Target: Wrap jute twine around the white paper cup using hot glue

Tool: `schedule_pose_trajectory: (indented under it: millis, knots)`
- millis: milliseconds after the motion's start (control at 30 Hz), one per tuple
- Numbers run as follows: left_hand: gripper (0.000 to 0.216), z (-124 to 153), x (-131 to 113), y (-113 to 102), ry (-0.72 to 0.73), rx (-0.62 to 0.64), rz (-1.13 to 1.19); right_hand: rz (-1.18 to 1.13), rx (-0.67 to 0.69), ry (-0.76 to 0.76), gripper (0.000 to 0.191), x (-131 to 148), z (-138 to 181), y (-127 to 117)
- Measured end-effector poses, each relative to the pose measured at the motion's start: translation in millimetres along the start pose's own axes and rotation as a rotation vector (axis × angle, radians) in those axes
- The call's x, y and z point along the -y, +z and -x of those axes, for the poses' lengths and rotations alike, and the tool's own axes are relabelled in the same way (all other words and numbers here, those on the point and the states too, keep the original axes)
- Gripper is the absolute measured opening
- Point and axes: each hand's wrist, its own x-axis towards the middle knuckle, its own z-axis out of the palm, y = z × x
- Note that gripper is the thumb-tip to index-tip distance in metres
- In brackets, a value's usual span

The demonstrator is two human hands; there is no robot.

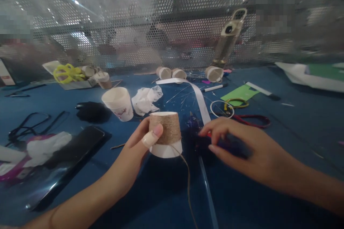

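In my left hand (143, 139) is an upside-down paper cup (168, 128), its side wound with brown twine and a white band bare at the rim. A bandage wraps the left thumb, which presses on the twine. From the lower edge of the winding, a loose twine end (189, 182) hangs down toward me. My right hand (231, 139) hovers at a dark blue glue gun (195, 128), thumb and fingers apart. A clear glue stick (206, 189) runs from the gun toward me. The gun's handle is partly hidden in shadow and by the hand.
Stacked paper cups (118, 103) and a crumpled plastic bag (147, 100) stand behind my left hand. A black phone (72, 161) lies at left. Beyond are twine-wrapped cups (214, 74), a white paper strip (197, 94), red-handled scissors (252, 120), and a water bottle (227, 41) by the perforated screen.
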Motion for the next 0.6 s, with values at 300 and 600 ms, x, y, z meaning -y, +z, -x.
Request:
schedule_pose_trajectory:
  millis: [300,600]
  knots:
    - [0.037,-1,3,-1,0.106,0.034,-0.089,-0.640,0.331,0.276,0.032,27,0,14]
    - [0.052,4,1,5,0.114,0.086,-0.217,-0.254,0.085,0.155,0.006,23,1,26]
